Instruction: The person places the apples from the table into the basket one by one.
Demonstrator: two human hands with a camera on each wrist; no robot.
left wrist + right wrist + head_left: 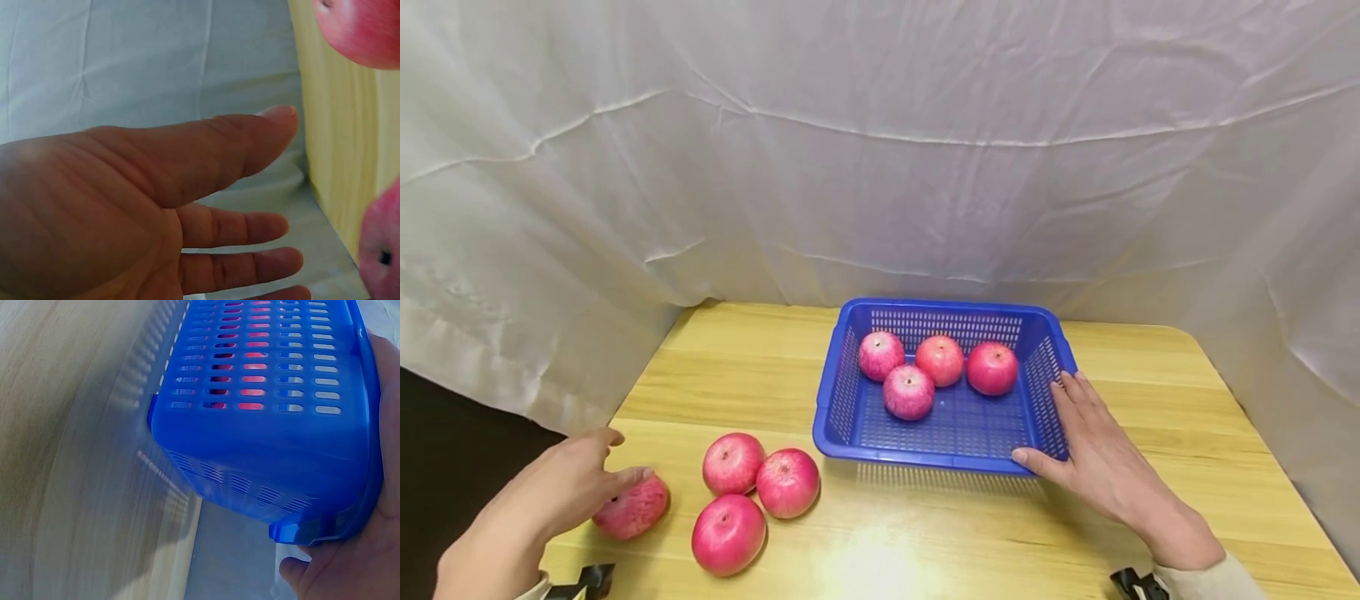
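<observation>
My left hand (553,487) hovers over a red apple (643,507) at the table's left side, thumb apart from the fingers. The thumb partly covers that apple in the head view. In the left wrist view the fingers are extended, with a gap between them and the apples (382,253) at the right edge. A blue slotted plastic basket (917,461) stands upright with several red apples (940,361) inside. My right hand (1101,454) rests on the basket's near right corner, thumb on the front rim and straight fingers along the right rim.
Three more red apples (727,535) sit in a cluster between the left hand and the basket. The light wooden table (940,533) meets a pale cloth curtain (925,167) at the back and sides. A dark area (460,467) lies beyond the table's left edge.
</observation>
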